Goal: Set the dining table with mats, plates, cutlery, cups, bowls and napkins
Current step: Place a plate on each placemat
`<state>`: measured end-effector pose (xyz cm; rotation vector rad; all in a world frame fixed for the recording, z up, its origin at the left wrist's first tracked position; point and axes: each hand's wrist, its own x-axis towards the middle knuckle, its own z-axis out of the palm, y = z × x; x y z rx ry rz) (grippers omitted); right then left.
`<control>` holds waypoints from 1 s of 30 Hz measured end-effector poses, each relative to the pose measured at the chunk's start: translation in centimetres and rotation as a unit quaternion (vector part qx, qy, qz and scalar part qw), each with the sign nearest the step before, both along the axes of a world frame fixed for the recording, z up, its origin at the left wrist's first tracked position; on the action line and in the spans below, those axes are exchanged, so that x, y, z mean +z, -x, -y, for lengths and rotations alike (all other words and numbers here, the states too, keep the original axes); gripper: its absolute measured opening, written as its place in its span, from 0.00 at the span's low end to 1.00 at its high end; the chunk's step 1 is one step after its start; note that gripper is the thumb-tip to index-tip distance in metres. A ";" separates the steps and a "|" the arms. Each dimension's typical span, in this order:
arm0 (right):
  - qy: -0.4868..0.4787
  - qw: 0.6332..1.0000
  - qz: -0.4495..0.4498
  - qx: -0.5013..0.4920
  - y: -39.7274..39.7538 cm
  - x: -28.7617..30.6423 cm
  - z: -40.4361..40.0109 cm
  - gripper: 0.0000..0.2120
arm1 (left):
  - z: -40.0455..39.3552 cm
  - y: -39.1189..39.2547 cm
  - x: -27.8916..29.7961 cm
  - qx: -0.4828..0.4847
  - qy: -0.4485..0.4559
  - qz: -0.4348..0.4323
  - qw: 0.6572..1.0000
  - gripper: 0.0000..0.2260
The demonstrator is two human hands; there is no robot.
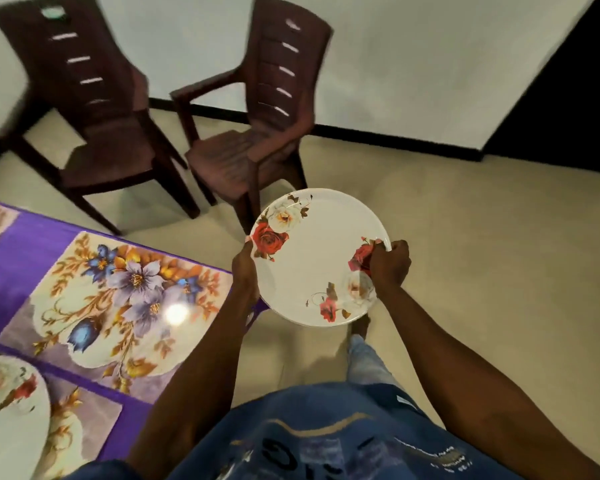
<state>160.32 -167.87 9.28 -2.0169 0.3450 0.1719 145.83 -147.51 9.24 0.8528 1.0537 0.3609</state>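
Plate-laying step. Floral plate point(312, 261) held level off the worktop point(11, 258) corner, over the floor; left hand point(245, 268) and right hand point(390, 263) grips both curled on opposite rims. Next, probably: carry left, lower centred onto bare floral mat point(118, 299); second plate point(7, 410) already laid.

We note two dark brown plastic armchairs standing on the floor beyond the table corner. The left chair point(84, 98) has a tall slatted back with a small pale object, blurred beyond telling, at its top. The right chair point(257, 116) stands just beside it, turned at an angle, its seat ribbed. Both are well apart from the wall point(430, 64), which is pale and plain, with a dark skirting strip point(378, 135) along its base. At far right we see a black opening point(575, 98). The floor point(482, 254) is cream-coloured and glossy. Chair shadows fall on it beneath the seats.
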 end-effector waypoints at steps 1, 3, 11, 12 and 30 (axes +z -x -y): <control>0.002 1.000 0.000 0.030 -2.3 0.2 -1.6 0.13 | -0.6 -1.4 0.1 0.039 -0.007 -0.002 0.999 0.16; 0.006 0.997 0.003 0.081 -6.2 1.0 -4.5 0.12 | -1.6 -3.7 1.1 0.096 -0.004 -0.006 0.995 0.14; 0.005 0.956 0.004 0.293 -16.2 3.9 -17.1 0.14 | -5.3 -7.4 3.5 0.290 -0.009 -0.037 0.956 0.15; 0.003 0.949 0.002 0.316 -16.5 4.2 -18.9 0.15 | -5.8 -7.2 3.8 0.303 -0.012 -0.038 0.952 0.15; 0.036 0.777 0.030 0.628 -7.1 3.0 -49.8 0.13 | -19.3 1.1 1.5 0.556 0.044 -0.004 0.830 0.12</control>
